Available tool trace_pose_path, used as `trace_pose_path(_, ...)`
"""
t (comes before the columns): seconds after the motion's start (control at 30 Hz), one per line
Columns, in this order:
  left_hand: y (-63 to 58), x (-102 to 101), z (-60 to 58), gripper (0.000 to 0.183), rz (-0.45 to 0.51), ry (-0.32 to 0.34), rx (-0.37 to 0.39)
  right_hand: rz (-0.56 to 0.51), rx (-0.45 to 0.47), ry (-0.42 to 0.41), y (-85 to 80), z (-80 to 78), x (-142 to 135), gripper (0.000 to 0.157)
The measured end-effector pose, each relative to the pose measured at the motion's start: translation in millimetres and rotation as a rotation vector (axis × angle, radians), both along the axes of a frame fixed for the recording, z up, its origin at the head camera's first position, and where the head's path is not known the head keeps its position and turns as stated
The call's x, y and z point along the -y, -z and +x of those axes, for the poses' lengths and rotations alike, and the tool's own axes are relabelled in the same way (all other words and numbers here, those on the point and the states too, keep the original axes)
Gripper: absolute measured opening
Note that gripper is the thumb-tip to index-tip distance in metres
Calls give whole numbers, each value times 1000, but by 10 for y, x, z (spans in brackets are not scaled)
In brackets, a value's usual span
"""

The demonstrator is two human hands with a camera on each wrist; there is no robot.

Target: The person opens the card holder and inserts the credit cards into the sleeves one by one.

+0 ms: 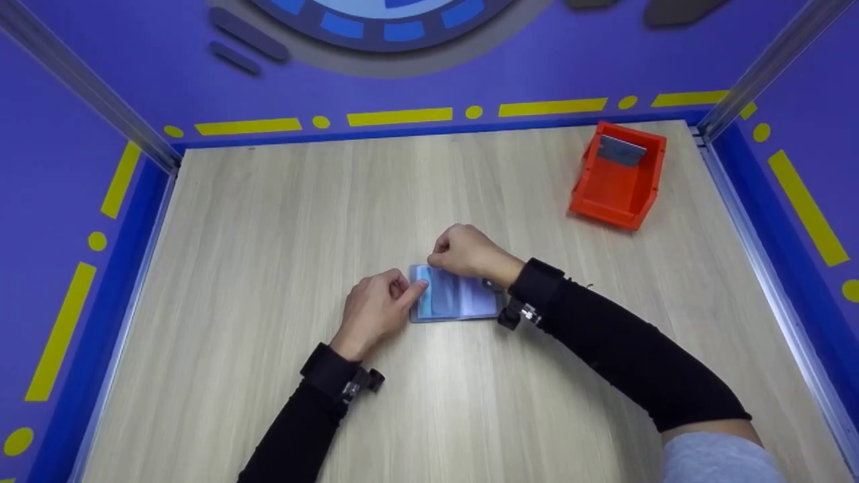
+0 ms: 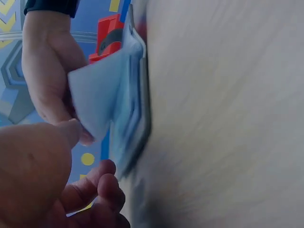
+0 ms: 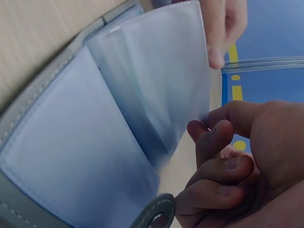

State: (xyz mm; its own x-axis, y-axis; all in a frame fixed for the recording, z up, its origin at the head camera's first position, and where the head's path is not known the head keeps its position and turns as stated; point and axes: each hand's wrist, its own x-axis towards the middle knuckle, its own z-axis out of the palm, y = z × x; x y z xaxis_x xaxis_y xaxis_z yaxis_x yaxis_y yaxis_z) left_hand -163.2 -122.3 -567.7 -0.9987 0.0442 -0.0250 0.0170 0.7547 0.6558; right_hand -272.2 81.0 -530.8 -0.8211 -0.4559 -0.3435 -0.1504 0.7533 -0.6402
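Observation:
A card holder with clear plastic sleeves and a grey stitched cover lies spread on the table. One translucent sleeve page stands raised from the others. My right hand pinches a corner of that page between thumb and index finger, its other fingers curled in. From the left, my left hand reaches the holder's edge, its thumb against the raised page and its fingers bent loosely apart from it. A strap with a metal snap sticks out at the holder's near side in the right wrist view.
A red open bin stands at the back right of the table, with a flat grey card-like piece leaning inside. Blue printed panels enclose the wooden table at the back and both sides.

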Motion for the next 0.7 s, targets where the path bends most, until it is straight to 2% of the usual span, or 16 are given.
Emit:
trace_pose_path(0.2, -88, -40, 20, 37, -19, 51, 5, 32, -31, -2, 41, 8, 51, 24)
trace_pose_path(0.43, 21, -54, 13, 37, -68, 32, 18, 30, -55, -26, 70, 39, 100, 21)
trace_pose_path(0.7, 47, -47, 14, 34, -68, 33, 39, 21, -54, -25, 95, 53, 80, 24)
